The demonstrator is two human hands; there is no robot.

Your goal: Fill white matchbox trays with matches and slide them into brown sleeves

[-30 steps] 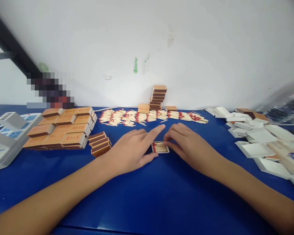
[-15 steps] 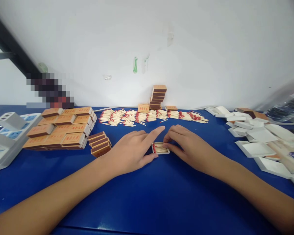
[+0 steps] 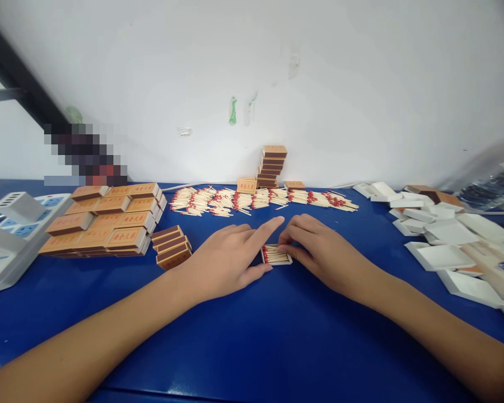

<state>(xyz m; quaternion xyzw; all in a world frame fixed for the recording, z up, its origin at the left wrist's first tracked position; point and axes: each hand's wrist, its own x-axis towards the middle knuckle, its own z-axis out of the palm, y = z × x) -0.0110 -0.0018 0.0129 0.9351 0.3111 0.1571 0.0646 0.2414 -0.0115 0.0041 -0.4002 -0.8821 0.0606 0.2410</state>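
Observation:
A small white matchbox tray (image 3: 289,261) lies on the blue table, filled with red-headed matches (image 3: 276,255). My left hand (image 3: 231,257) is around the tray's left end, thumb at the near corner and index finger stretched out over the far side; its other fingertips are hidden. At the tray's right end, my right hand (image 3: 313,240) is closed, thumb and fingers pinched on the matches there. Behind both hands runs a row of loose matches (image 3: 222,201) in bunches.
Left of my hands stand stacked matchboxes (image 3: 105,224), a smaller group of boxes (image 3: 171,246) and a white power strip (image 3: 23,243). A leaning stack of boxes (image 3: 272,167) is by the wall (image 3: 172,67). Several white trays (image 3: 439,257) lie piled on the right.
Hardly anything differs. The whole view has shifted very slightly, and both hands keep their places at the tray.

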